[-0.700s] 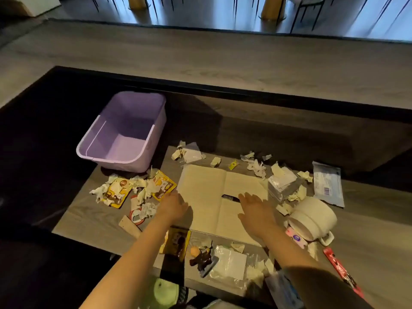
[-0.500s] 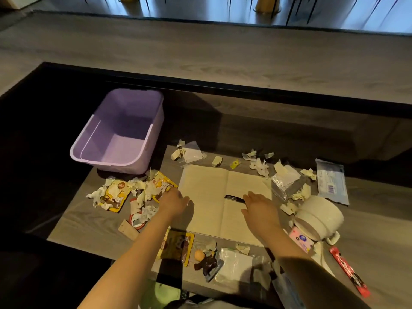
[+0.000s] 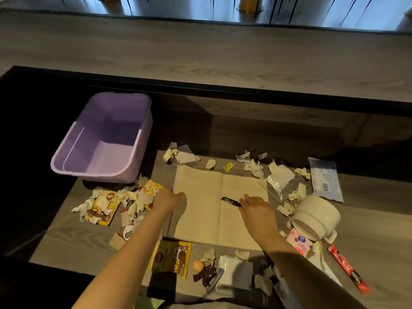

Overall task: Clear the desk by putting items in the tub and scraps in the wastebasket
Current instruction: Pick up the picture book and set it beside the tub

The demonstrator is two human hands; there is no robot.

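Sitting empty at the desk's [image 3: 66, 241] far left, the tub [image 3: 101, 139] is showing nothing cleared yet — left hand [image 3: 168, 198] curling at the open notebook's [image 3: 200, 204] edge, right hand [image 3: 256, 210] spreading flat beside the pen [image 3: 230, 201], scraps [image 3: 133, 197] lying everywhere.

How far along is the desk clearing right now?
Barely begun. Done: nothing visible; the purple tub is empty. In hand: the left hand is at the open notebook's left edge, the right hand lies by the black pen, neither visibly gripped. Left: snack packets, paper scraps, tipped mug, figurine, red stick. No wastebasket is visible.
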